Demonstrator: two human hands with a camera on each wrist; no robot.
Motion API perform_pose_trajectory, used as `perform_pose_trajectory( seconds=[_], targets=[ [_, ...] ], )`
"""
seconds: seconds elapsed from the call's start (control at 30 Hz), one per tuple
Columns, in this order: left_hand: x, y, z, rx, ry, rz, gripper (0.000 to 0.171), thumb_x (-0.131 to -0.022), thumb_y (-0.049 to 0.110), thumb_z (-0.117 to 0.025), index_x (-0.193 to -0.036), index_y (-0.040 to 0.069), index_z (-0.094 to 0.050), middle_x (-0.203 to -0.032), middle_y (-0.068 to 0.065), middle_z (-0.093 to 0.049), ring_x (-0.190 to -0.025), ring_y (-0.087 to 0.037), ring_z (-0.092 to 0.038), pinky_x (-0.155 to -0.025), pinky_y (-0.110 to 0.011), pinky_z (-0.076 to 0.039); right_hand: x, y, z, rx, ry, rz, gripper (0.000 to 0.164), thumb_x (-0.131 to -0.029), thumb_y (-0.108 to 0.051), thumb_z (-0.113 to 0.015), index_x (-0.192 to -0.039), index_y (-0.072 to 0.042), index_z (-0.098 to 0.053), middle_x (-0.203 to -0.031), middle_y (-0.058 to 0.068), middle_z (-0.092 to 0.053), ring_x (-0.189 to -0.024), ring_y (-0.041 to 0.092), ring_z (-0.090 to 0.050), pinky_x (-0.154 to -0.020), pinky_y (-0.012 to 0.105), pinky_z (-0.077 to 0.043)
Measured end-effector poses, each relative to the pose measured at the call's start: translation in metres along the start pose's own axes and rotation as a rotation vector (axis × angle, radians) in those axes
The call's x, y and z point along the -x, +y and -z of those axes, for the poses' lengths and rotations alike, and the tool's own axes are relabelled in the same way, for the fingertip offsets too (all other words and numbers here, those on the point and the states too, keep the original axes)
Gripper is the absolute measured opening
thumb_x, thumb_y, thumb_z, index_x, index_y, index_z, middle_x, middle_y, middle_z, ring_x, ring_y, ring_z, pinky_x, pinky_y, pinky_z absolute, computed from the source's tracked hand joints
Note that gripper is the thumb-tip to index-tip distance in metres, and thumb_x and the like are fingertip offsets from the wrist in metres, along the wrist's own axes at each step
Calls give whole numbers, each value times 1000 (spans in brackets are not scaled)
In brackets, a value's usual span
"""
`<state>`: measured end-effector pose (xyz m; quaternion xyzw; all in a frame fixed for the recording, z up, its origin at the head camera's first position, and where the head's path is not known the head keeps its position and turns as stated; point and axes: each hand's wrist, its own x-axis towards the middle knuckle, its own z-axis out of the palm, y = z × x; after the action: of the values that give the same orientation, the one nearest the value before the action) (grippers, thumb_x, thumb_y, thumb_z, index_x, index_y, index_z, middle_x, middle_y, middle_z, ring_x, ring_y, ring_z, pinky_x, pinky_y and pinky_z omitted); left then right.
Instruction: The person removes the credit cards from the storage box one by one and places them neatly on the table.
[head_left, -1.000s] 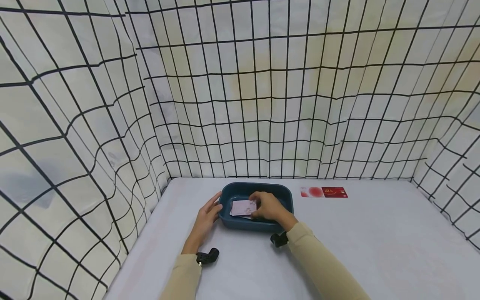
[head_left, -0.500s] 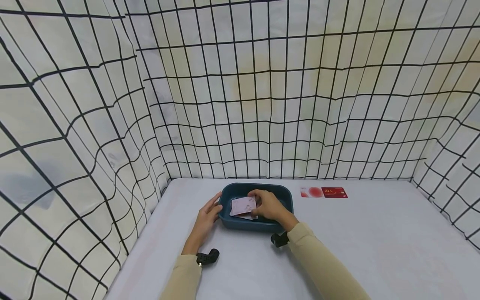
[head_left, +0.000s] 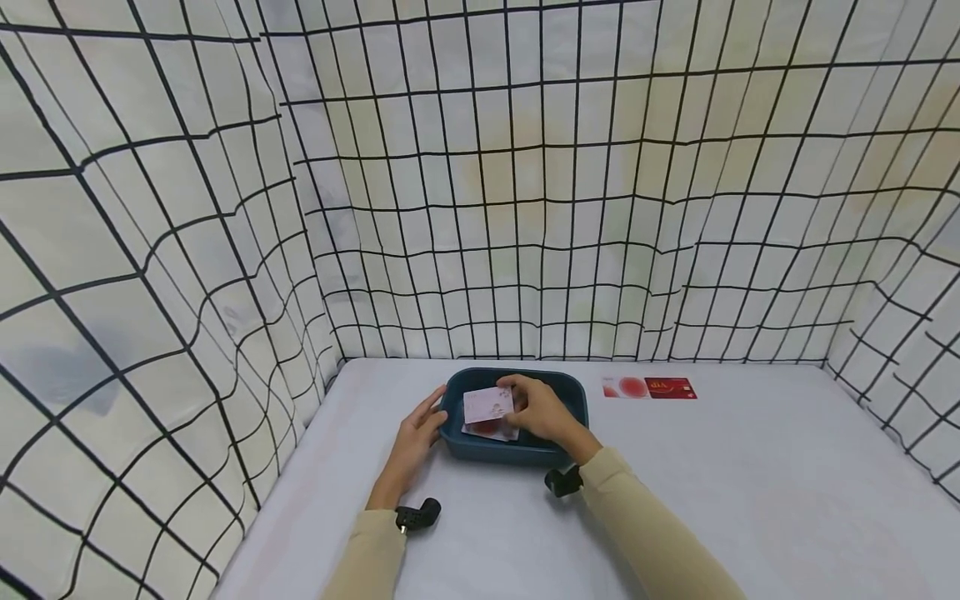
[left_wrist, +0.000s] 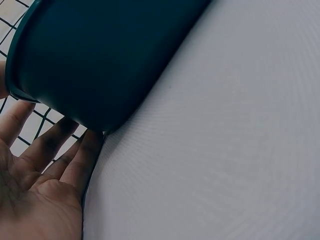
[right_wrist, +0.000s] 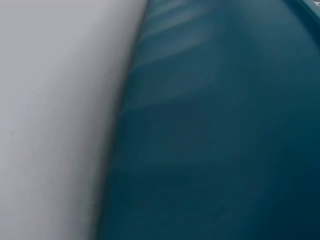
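Inside the dark teal plastic basin [head_left: 498,453], my right hand [head_left: 546,410] pinches a pale pink card [head_left: 482,405] by its right end. Beneath that card, a whitish card with a dark red patch [head_left: 491,428] shows partly. My left hand [head_left: 411,438] rests at the basin's left end, fairly straight fingers touching its outside. In the left wrist view, the spread fingers [left_wrist: 75,160] lie against the outer wall, with a digit at the rim on the left edge. Only the basin's outer wall [right_wrist: 200,125] and the tabletop show in the right wrist view; the hand is hidden there.
Right of the basin, a red VIP card [head_left: 671,388] lies flat beside a pale card with a red circle [head_left: 624,387]. White cloth covers the table [head_left: 750,467]. Black grid netting [head_left: 540,200] over pale sheeting encloses the back and sides.
The pink card in my right hand has shifted slightly up and tilted, uncovering more of the card beneath with its red patch. My left hand stays at the basin's end.
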<state>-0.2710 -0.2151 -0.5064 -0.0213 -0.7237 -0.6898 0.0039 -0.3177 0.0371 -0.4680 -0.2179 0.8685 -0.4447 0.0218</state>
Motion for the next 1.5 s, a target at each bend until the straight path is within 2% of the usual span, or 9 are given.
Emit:
perform_pose_trajectory(
  seconds=[0.27,0.47,0.7,1.07,1.5],
  targets=[
    [-3,-2,2,-2,5,6,47,-107,22,-53,-153,31,-48,-162,-11,-42,-147,-28,-45,-117,-48,-43,1,-4,1,-50,42,67,57,-87,-1,-75,-140,-15,-60,-103,5,-61,-84,18,-56,-70,23,-48],
    [-2,-3,3,-2,-4,7,47,-107,23,-52,-154,30,-47,-162,-12,-41,-149,-29,-42,-118,-49,-41,9,-7,9,-44,34,77,56,-89,-3,-74,-142,-12,-58,-102,5,-60,-84,17,-55,-69,22,-49],
    [-2,-3,1,-9,-2,11,47,-107,24,-53,-153,31,-48,-163,-12,-40,-149,-29,-43,-117,-48,-41,21,-7,24,-16,42,57,58,-89,-7,-77,-144,-14,-58,-101,3,-61,-85,18,-57,-72,20,-53],
    [-1,2,0,-7,-13,4,48,-107,23,-52,-154,28,-46,-163,-12,-40,-150,-29,-42,-119,-48,-39,36,0,43,-28,37,33,60,-89,-8,-78,-144,-15,-57,-95,4,-58,-83,20,-55,-69,21,-53],
    [-1,1,0,-1,-13,10,48,-107,22,-52,-154,28,-46,-164,-12,-39,-149,-29,-42,-118,-49,-40,57,9,62,-59,17,14,60,-90,-8,-76,-146,-9,-54,-96,6,-59,-84,20,-54,-67,21,-49]
  ],
)
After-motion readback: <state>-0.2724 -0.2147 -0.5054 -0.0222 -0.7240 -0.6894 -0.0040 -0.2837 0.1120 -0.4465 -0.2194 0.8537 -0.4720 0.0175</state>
